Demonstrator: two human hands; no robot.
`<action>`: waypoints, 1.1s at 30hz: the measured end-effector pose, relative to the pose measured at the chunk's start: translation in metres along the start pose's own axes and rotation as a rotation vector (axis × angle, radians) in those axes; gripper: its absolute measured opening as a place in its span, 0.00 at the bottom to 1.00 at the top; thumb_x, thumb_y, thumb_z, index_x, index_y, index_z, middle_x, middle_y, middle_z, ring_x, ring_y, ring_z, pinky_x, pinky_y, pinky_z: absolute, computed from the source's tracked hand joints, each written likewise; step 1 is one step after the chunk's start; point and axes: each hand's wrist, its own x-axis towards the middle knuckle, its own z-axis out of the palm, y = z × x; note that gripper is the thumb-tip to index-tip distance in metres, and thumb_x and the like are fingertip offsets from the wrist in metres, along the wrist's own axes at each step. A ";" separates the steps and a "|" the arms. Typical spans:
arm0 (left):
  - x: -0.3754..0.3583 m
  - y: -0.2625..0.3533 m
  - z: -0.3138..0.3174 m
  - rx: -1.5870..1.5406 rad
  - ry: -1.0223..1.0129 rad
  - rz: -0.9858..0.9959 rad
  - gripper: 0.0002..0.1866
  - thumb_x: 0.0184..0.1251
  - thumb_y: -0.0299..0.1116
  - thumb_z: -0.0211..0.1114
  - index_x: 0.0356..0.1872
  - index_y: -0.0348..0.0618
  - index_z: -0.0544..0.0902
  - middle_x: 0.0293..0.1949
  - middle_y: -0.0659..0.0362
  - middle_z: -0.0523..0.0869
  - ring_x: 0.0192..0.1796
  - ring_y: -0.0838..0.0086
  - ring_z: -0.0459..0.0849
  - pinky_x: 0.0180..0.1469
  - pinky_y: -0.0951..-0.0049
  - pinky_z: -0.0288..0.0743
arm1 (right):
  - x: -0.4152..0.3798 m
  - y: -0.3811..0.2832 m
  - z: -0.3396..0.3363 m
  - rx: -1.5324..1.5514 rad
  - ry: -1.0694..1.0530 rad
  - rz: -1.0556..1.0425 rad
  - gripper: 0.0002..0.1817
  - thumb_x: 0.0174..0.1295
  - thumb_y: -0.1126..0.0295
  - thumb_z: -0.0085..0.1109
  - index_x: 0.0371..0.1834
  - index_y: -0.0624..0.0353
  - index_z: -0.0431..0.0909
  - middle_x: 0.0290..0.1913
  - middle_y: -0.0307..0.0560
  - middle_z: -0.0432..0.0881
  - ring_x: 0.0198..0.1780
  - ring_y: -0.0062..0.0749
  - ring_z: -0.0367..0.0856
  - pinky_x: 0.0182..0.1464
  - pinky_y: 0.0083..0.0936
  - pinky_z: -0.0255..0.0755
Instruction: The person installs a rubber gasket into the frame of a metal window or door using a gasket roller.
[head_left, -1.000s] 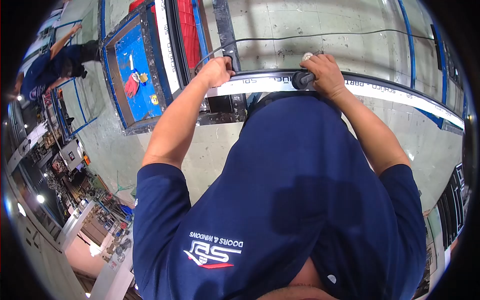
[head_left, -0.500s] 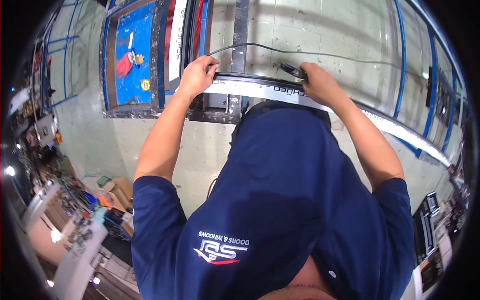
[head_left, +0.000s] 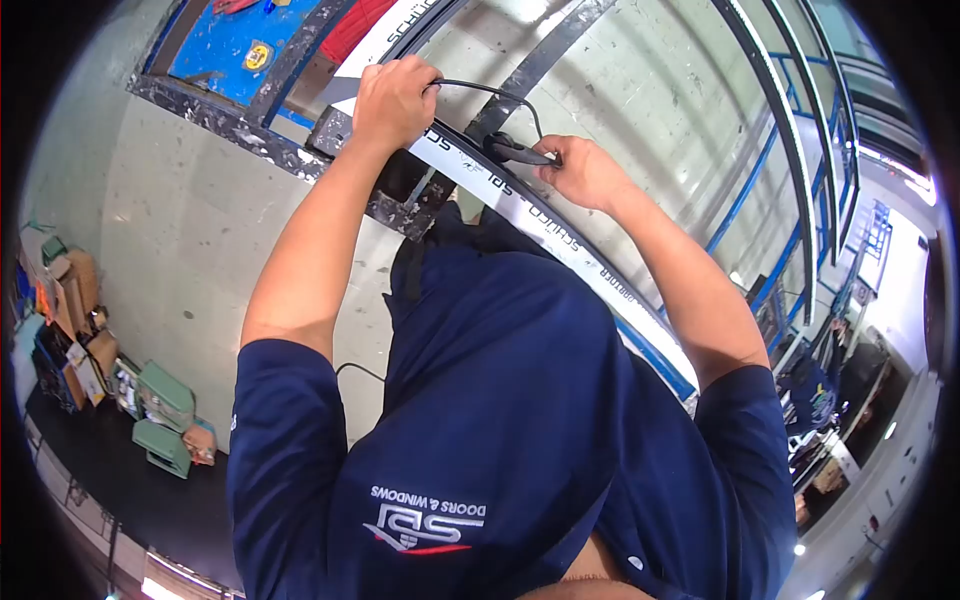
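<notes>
Head cam only: left hand is clamped around the black rubber gasket right at the frame profile, and right hand is closed on a small black roller tool sitting on that same rail. The gasket looks soft and floppy, so I'd pinch it close to the groove; the profile looks stiff and hard-edged. The floor to the left is open, with more frames on the right.
</notes>
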 end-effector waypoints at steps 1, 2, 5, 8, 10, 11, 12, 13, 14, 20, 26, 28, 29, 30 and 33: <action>0.000 0.000 0.001 -0.039 0.048 0.011 0.09 0.68 0.37 0.68 0.46 0.54 0.88 0.47 0.66 0.85 0.53 0.70 0.83 0.58 0.62 0.67 | 0.001 -0.001 -0.001 -0.019 -0.007 0.005 0.20 0.65 0.62 0.64 0.58 0.56 0.82 0.44 0.59 0.89 0.51 0.55 0.87 0.56 0.44 0.79; 0.000 0.000 0.002 -0.039 0.069 0.013 0.08 0.68 0.36 0.67 0.45 0.54 0.88 0.46 0.67 0.83 0.53 0.70 0.83 0.57 0.62 0.67 | 0.000 -0.002 0.001 -0.041 0.028 0.004 0.19 0.65 0.62 0.65 0.57 0.57 0.82 0.44 0.59 0.89 0.51 0.56 0.87 0.56 0.44 0.79; 0.002 0.001 0.000 -0.025 0.051 -0.003 0.08 0.68 0.36 0.67 0.45 0.54 0.88 0.45 0.66 0.82 0.53 0.70 0.83 0.57 0.62 0.67 | 0.002 0.000 0.005 -0.053 0.077 0.012 0.17 0.64 0.62 0.66 0.53 0.58 0.82 0.45 0.61 0.89 0.50 0.57 0.87 0.55 0.44 0.79; 0.002 0.000 0.002 -0.022 0.056 0.000 0.07 0.68 0.37 0.67 0.44 0.55 0.88 0.43 0.66 0.82 0.51 0.71 0.83 0.56 0.62 0.67 | 0.002 0.001 0.003 0.077 0.062 0.009 0.16 0.65 0.63 0.65 0.50 0.60 0.81 0.44 0.62 0.89 0.49 0.57 0.87 0.54 0.44 0.79; 0.003 0.000 0.003 -0.013 0.048 -0.006 0.06 0.68 0.39 0.66 0.42 0.56 0.88 0.43 0.66 0.82 0.51 0.71 0.83 0.55 0.63 0.66 | -0.001 -0.002 -0.002 0.064 0.031 0.012 0.17 0.65 0.64 0.65 0.52 0.62 0.81 0.44 0.62 0.88 0.49 0.57 0.88 0.54 0.44 0.79; 0.003 0.000 0.003 -0.011 0.051 -0.002 0.07 0.68 0.39 0.65 0.42 0.56 0.88 0.43 0.66 0.82 0.51 0.72 0.83 0.55 0.63 0.66 | 0.000 0.001 -0.001 0.065 0.027 0.014 0.17 0.65 0.64 0.65 0.52 0.62 0.81 0.44 0.62 0.88 0.49 0.57 0.88 0.54 0.44 0.79; 0.003 0.000 0.003 -0.008 0.055 0.003 0.07 0.68 0.39 0.65 0.42 0.56 0.88 0.43 0.66 0.82 0.51 0.72 0.83 0.55 0.63 0.66 | 0.001 0.005 0.000 0.063 0.048 0.032 0.18 0.65 0.64 0.66 0.53 0.62 0.81 0.42 0.61 0.88 0.47 0.54 0.88 0.53 0.42 0.80; 0.003 0.000 0.003 -0.009 0.051 0.003 0.07 0.68 0.39 0.65 0.42 0.56 0.88 0.43 0.66 0.82 0.51 0.72 0.83 0.55 0.63 0.66 | 0.002 0.009 0.000 0.063 0.071 0.051 0.18 0.64 0.64 0.66 0.54 0.63 0.82 0.41 0.59 0.88 0.45 0.52 0.88 0.52 0.41 0.80; 0.003 0.001 0.003 -0.006 0.066 0.010 0.07 0.68 0.38 0.66 0.43 0.56 0.88 0.42 0.66 0.82 0.50 0.70 0.84 0.54 0.63 0.67 | 0.003 0.013 0.000 0.064 0.069 0.052 0.18 0.64 0.64 0.66 0.54 0.63 0.82 0.41 0.59 0.88 0.45 0.52 0.88 0.52 0.41 0.80; 0.004 0.000 0.004 0.005 0.074 0.017 0.08 0.66 0.37 0.67 0.44 0.55 0.88 0.40 0.66 0.83 0.48 0.69 0.84 0.52 0.62 0.68 | -0.005 0.006 0.001 0.572 0.003 0.182 0.16 0.71 0.59 0.65 0.48 0.63 0.86 0.32 0.38 0.83 0.28 0.19 0.75 0.30 0.22 0.72; 0.005 -0.001 0.004 0.008 0.068 0.014 0.08 0.67 0.36 0.67 0.44 0.55 0.88 0.41 0.66 0.84 0.49 0.69 0.84 0.52 0.62 0.68 | -0.004 0.006 0.001 0.408 -0.060 0.182 0.23 0.70 0.59 0.63 0.63 0.60 0.82 0.50 0.55 0.90 0.43 0.38 0.89 0.53 0.32 0.80; 0.005 -0.001 0.004 0.012 0.067 0.016 0.08 0.67 0.36 0.67 0.44 0.55 0.88 0.41 0.66 0.84 0.49 0.69 0.84 0.52 0.62 0.68 | -0.004 0.008 0.007 0.334 0.030 0.011 0.21 0.70 0.60 0.61 0.64 0.53 0.83 0.55 0.54 0.89 0.51 0.45 0.90 0.58 0.35 0.79; 0.005 -0.001 0.004 0.005 0.066 0.016 0.08 0.67 0.36 0.67 0.44 0.54 0.88 0.42 0.66 0.84 0.49 0.69 0.84 0.53 0.62 0.68 | -0.004 0.009 0.008 0.332 0.028 0.011 0.21 0.70 0.60 0.61 0.64 0.53 0.83 0.55 0.54 0.89 0.51 0.45 0.90 0.58 0.35 0.79; 0.005 -0.001 0.004 -0.002 0.064 0.015 0.08 0.67 0.36 0.67 0.44 0.54 0.88 0.42 0.66 0.84 0.49 0.69 0.84 0.53 0.62 0.68 | -0.005 0.004 0.007 0.291 0.036 0.000 0.20 0.70 0.61 0.60 0.64 0.50 0.83 0.54 0.54 0.89 0.53 0.48 0.88 0.60 0.37 0.79; 0.004 0.000 0.004 0.002 0.064 0.003 0.08 0.67 0.36 0.67 0.44 0.54 0.88 0.42 0.66 0.84 0.49 0.69 0.85 0.53 0.62 0.68 | -0.011 -0.016 -0.001 0.141 0.027 0.019 0.19 0.69 0.63 0.58 0.63 0.45 0.84 0.52 0.55 0.89 0.54 0.52 0.87 0.62 0.41 0.78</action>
